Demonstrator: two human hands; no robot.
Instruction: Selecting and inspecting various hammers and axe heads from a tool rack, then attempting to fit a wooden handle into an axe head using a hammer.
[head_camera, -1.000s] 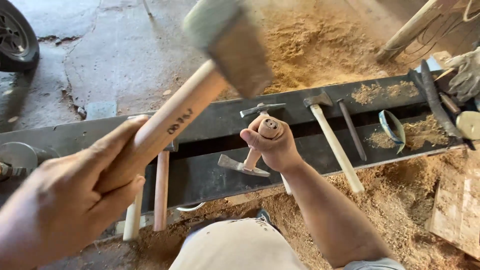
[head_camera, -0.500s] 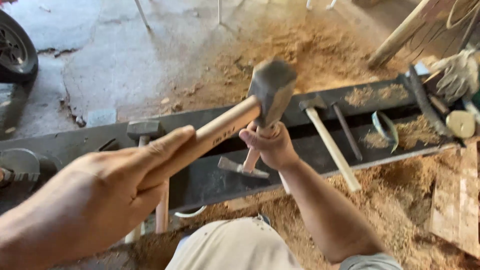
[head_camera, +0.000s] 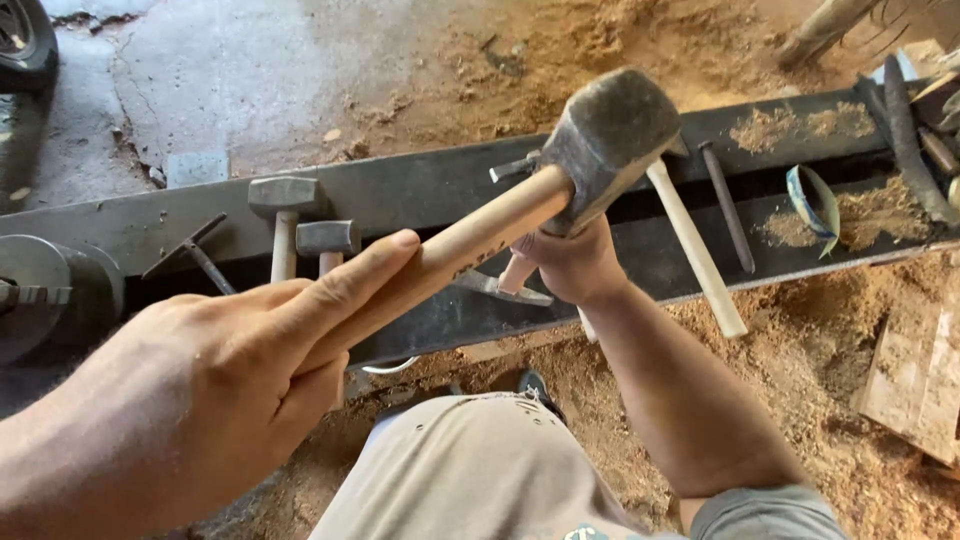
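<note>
The mallet has dropped onto the right hand's gripped handle; left hand clasps its shaft.

One head-worn view looks steeply down, close over the workbench.

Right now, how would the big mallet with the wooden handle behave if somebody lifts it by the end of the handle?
The mallet probably feels head-heavy: its grey head is bulky against a slim handle. The handle looks stiff and should not bend. The smooth pale wood could slip, so the left hand wrapped around it seems sensible.
</note>
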